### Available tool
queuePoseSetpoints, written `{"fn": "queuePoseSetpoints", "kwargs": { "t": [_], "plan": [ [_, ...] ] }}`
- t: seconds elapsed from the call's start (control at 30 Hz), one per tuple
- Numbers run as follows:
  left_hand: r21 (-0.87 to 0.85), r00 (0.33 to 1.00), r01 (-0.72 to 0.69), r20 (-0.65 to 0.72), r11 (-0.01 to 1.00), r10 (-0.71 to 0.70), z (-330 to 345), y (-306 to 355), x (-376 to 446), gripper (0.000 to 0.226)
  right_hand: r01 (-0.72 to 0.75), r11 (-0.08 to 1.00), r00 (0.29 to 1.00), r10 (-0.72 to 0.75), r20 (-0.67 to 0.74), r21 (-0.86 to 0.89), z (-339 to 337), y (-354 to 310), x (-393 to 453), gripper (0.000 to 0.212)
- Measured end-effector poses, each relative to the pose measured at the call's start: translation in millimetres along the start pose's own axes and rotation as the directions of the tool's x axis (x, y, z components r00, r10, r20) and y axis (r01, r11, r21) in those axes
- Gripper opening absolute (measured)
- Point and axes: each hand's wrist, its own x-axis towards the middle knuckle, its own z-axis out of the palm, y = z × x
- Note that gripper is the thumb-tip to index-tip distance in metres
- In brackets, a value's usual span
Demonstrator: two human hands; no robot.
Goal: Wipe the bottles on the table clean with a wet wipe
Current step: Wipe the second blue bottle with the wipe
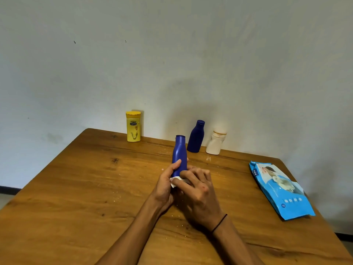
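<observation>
L hand (165, 185) gripping blue bottle (179, 153) upright w/ fingers curling round lower body, R hand (198, 190) fingers clamping, prob. pressing, wet wipe (174, 181) at base, above table (76, 188).

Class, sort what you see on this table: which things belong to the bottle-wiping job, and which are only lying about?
Part of the job:
- blue bottle, held in both hands
- white wet wipe at its base
- left hand, right hand
- yellow bottle, dark blue bottle, white bottle, waiting by the wall
- wipes pack

Only lying about:
- crumbs on the wooden table
</observation>
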Motion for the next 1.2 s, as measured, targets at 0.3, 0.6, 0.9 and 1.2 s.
{"fn": "queuePoseSetpoints", "kwargs": {
  "t": [0.3, 0.6, 0.9, 1.2],
  "plan": [
    [0.11, 0.998, 0.016, -0.059, 0.994, -0.01, -2, -2, 5, 0.063, 0.082, 0.993, 0.996, -0.078, 0.048, -0.086, -7, 10, -4, 0.038],
    [0.01, 0.998, 0.0, -0.062, 1.0, 0.001, 0, 3, 5, 0.062, 0.152, 0.974, 0.988, -0.151, 0.021, -0.167, -7, 19, -12, 0.025],
    [0.058, 0.997, -0.021, -0.066, 0.998, 0.025, 0, 2, 8, 0.063, -0.003, 0.997, 0.984, -0.011, -0.178, -0.075, -4, 17, -18, 0.057],
    [0.099, 0.996, -0.034, -0.077, 0.994, 0.042, -1, 2, 7, 0.059, 0.047, 0.994, 0.996, -0.055, -0.073, -0.101, -8, 16, 0, 0.052]
  ]
}}
